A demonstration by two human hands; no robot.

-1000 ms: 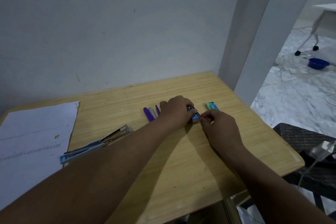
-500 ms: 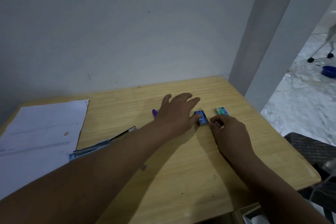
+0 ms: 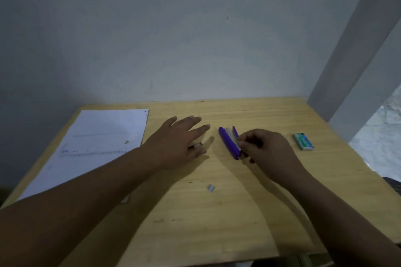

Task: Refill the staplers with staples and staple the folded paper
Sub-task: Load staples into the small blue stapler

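My right hand's fingers (image 3: 249, 144) are curled in a pinch at the near end of the purple stapler (image 3: 229, 142), at centre frame; whether they grip the stapler itself or a strip of staples I cannot tell, the spot is blurred. The left hand's fingers (image 3: 196, 125) are stretched out nearly straight and spread, holding nothing, hovering low just left of the stapler.

Working down by size: the wooden table (image 3: 217, 212) fills the lower half of the frame. The white paper (image 3: 93, 147) lies flat at the left of the frame, well apart from the stapler, with my left forearm crossing its lower corner. My left hand (image 3: 180, 141) sits left of centre, over a thin dark-and-metal object I cannot identify. My right hand (image 3: 267, 149) is right of centre. The stapler lies open on the table, its purple top swung apart from the metal channel, pointing toward the upper left. A staple box (image 3: 303, 141), teal and white, rests at the right, apart from everything. A small pale scrap (image 3: 211, 188) (possibly a bit of staple strip) lies below centre.

I judge the step in hand is refilling this stapler. Next I would need to seat staples in the open channel with the right fingers, steady the body with the left, then close the top.
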